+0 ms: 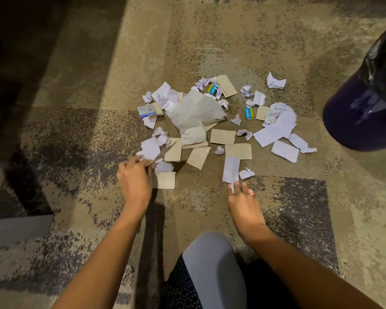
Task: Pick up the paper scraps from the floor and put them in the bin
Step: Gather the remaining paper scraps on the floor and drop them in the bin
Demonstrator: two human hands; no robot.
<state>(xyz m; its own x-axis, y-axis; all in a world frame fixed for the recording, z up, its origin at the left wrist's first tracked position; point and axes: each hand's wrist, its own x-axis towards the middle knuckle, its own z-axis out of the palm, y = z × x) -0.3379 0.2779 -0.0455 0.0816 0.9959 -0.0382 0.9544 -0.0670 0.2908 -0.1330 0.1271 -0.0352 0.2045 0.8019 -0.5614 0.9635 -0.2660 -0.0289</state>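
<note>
Paper scraps lie heaped on the floor, with the bin just to their right. You're mid-gathering: your left grip pinches a white scrap and your right grip pinches a white strip. Next, I judge, lift both across to the bin.

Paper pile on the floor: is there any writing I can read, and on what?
"apsara", probably, printed sideways: blue-and-yellow packet.
Second blue-and-yellow packet: similar lettering, too blurred to read.
White-and-blue printed box: print too small to read.
Small red scrap: unreadable.
</note>
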